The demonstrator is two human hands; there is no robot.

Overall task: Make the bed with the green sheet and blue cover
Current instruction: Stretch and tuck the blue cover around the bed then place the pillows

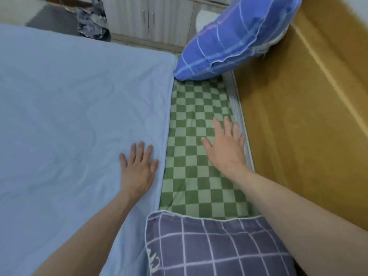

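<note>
The light blue cover (69,116) lies spread flat over the left part of the bed. Beside it a strip of green checked sheet (195,176) shows along the right side. My left hand (139,168) rests flat on the blue cover near its right edge, fingers apart. My right hand (225,148) lies flat on the green sheet close to the mattress edge, fingers spread. Neither hand holds anything.
A blue plaid pillow (235,36) leans against the wooden headboard (298,116) at the top right. A purple grid pillow (219,250) lies at the bottom between my arms. Cabinets (149,16) and dark patterned fabric (93,20) stand beyond the bed.
</note>
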